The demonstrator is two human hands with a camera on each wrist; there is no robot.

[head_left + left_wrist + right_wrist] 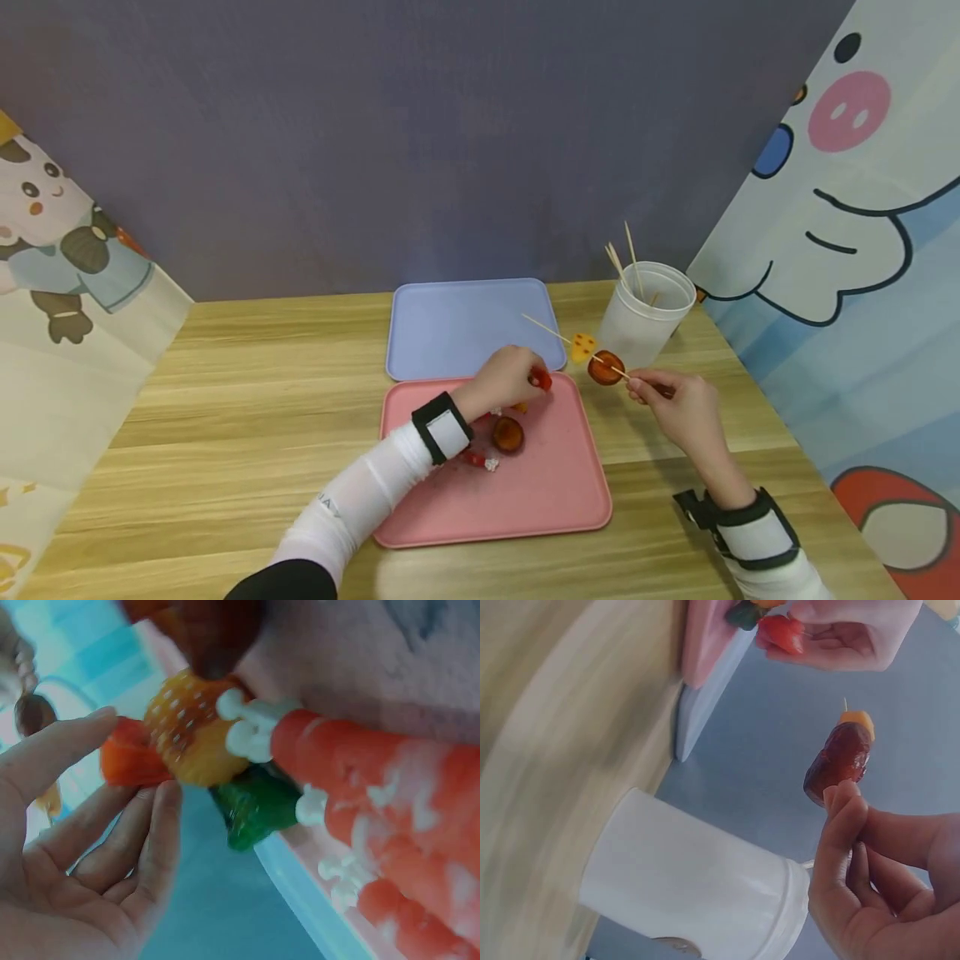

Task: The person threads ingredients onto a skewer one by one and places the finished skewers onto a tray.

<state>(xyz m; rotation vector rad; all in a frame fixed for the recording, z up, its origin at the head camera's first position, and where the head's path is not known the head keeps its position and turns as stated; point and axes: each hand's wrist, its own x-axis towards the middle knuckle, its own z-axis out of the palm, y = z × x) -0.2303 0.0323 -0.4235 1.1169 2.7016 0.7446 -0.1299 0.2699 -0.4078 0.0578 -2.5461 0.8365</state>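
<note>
My left hand point(506, 379) pinches a glossy red pepper piece point(133, 754) above the far right part of the pink tray point(540, 500). My right hand point(678, 408) holds a thin wooden skewer point(546, 327) by its near end, right of the tray. Threaded on it are a glossy brown round piece point(606, 367), close to the fingertips, and a spotted yellow piece point(582, 347) farther along. Near the left hand, a yellow-orange dotted piece point(191, 724), a green piece point(255, 806) and red pieces with white knobbed ends point(330, 746) lie together. Another brown round piece point(508, 435) sits on the tray.
A light blue tray point(465, 325) lies behind the pink one, against the grey back panel point(450, 150). The white cup point(645, 333) with several skewers point(632, 250) in it stands behind the right hand. Printed side panels point(840, 250) border the wooden table point(247, 400).
</note>
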